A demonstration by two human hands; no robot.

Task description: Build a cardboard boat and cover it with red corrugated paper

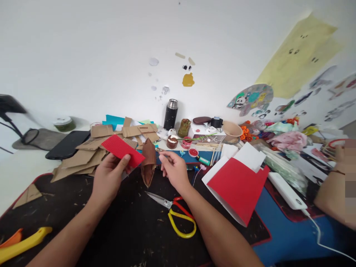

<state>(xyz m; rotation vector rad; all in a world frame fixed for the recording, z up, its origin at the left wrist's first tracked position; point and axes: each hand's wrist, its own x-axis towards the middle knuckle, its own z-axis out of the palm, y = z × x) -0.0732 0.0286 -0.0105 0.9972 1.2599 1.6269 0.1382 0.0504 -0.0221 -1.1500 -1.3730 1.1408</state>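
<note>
Between the thumb and fingers of my left hand [111, 170] is a red ribbed card strip [121, 148], tilted down to the right. My right hand [174, 168] is closed in a pinch just right of a brown boat-shaped piece [148, 163]; what its fingertips hold is too small to make out. The brown piece stands between my two hands. Scissors [169, 205] with one red and one yellow handle lie on the black mat [116, 230] below my right hand.
Cardboard pieces [86, 152] pile up at the left. A black bottle [170, 115] stands by the wall. Red paper [236, 185] lies at the right, near a white power strip [287, 191]. Another person's arm [330, 189] reaches in at the far right. A yellow-handled tool [27, 243] lies lower left.
</note>
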